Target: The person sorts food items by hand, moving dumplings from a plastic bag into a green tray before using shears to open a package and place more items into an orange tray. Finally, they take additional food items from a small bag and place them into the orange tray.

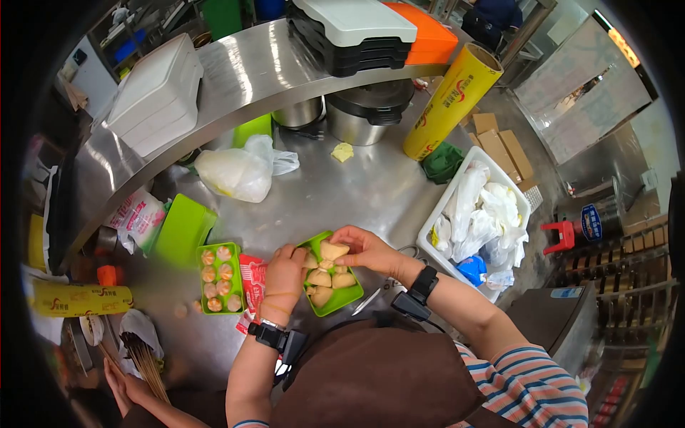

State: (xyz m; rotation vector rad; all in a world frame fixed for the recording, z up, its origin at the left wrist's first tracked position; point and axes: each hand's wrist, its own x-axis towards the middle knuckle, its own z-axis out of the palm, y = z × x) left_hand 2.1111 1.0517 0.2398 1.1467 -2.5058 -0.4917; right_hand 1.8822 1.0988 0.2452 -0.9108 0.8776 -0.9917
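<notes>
- Pinch the tan piece [333,250] lightly between right hand [365,251] thumb and fingers, at the far part of the right green tray [342,303], to avoid crushing.
- Keep the left hand [284,277] bent at the tray's left side; cannot tell whether gripping.
- Stay clear of the red packet [252,277] and left green tray [200,285].

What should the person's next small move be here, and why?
Probably settle the beige piece into the green tray: the right hand seems to pinch it at the tray's far end, similar pieces lie inside, and the left hand is at the tray's left side.
</notes>
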